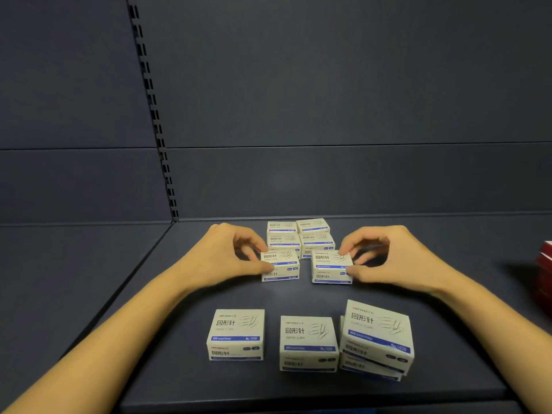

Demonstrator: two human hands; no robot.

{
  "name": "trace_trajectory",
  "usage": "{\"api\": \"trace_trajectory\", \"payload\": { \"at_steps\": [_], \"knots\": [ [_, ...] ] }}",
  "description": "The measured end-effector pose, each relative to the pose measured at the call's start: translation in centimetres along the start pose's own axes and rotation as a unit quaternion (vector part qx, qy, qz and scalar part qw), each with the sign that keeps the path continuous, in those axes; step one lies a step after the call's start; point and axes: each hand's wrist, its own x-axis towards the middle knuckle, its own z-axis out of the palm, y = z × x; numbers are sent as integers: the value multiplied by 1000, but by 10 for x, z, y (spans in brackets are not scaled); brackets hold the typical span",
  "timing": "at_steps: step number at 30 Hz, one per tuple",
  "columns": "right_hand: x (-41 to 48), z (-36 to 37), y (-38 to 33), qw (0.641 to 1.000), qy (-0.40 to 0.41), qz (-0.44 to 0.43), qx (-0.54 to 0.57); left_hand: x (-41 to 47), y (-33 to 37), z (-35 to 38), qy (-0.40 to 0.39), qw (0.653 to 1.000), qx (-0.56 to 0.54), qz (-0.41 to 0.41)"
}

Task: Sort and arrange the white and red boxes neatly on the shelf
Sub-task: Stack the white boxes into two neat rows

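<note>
The left hand (236, 255) pinches one white paper-clip box (280, 265) on the shelf (179, 294), and the right hand (385, 258) pinches its neighbour (331, 267). A back cluster (298, 234) crowds just beyond their fingertips. Nearer boxes (307, 342) stand below the wrists, and red boxes (546, 258) lie far right.

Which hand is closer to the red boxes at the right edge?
Right. The right hand pinches a white box left of the red boxes; the left hand grips another white box farther left.

the white box (235, 333) by the shelf's (298, 297) front edge reads "回形针" and "paper clips"; its blue band (234, 338) is too blurred to read.
</note>
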Motion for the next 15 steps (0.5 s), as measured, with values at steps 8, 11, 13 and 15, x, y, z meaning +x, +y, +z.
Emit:
{"api": "trace_trajectory", "payload": {
  "at_steps": [8, 11, 13, 15],
  "knots": [
    [6, 7, 6, 1000, 19, -11, -20, 1, -1, 2, 20, 999, -37, 26],
    [7, 8, 6, 998, 22, -39, -41, 2, -1, 4, 31, 998, -45, 34],
    [8, 9, 6, 996, 26, -57, -59, 2, -1, 6, 32, 998, -45, 35],
    [9, 10, 7, 994, 33, -66, -74, 2, -2, 7, 31, 998, -46, 35]
  ]
}}
